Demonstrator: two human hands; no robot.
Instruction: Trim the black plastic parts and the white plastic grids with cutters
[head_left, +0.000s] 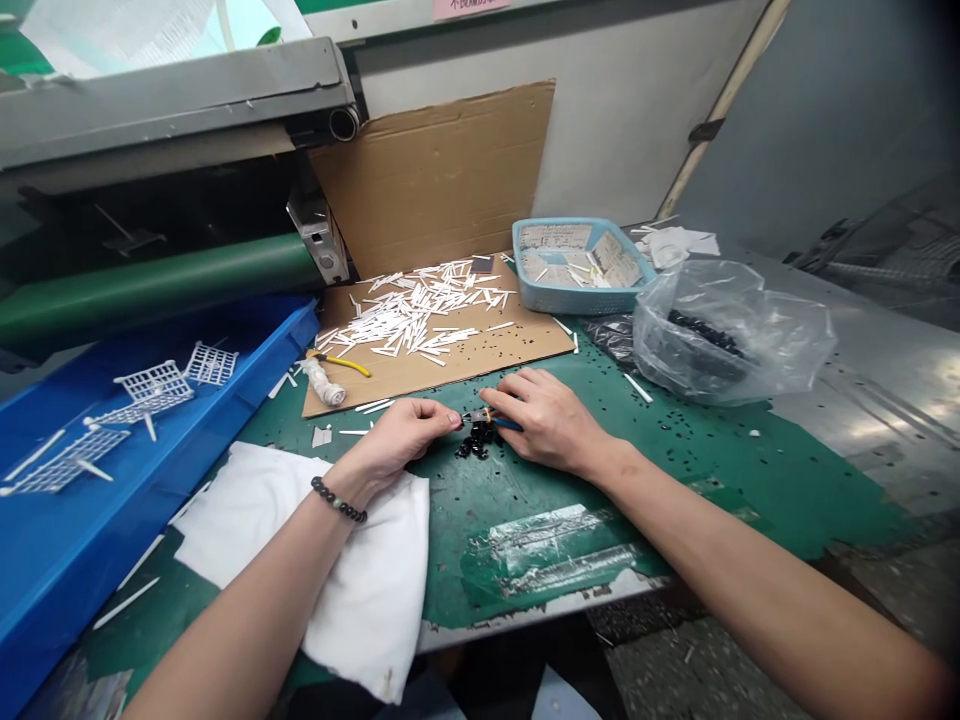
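My right hand [551, 418] is closed around a pair of small cutting pliers [504, 422] with blue and orange on the handles. The jaws point left, toward the fingertips of my left hand [409, 435]. Thumb and finger of that hand are pinched together at the jaws, on something too small to make out. Just below the pliers lies a small heap of glossy black parts [476, 440] on the green mat [525, 490]. Under my left wrist, which wears a beaded bracelet, a white cloth [375, 590] is spread.
White sticks [420, 310] pile up on a cardboard sheet [517, 345], near yellow-handled pliers [345, 364]. A blue tray [180, 440] with white plastic grids stands left. Behind, right, are a light-blue basket [577, 300] and a clear bag [787, 340] holding black parts.
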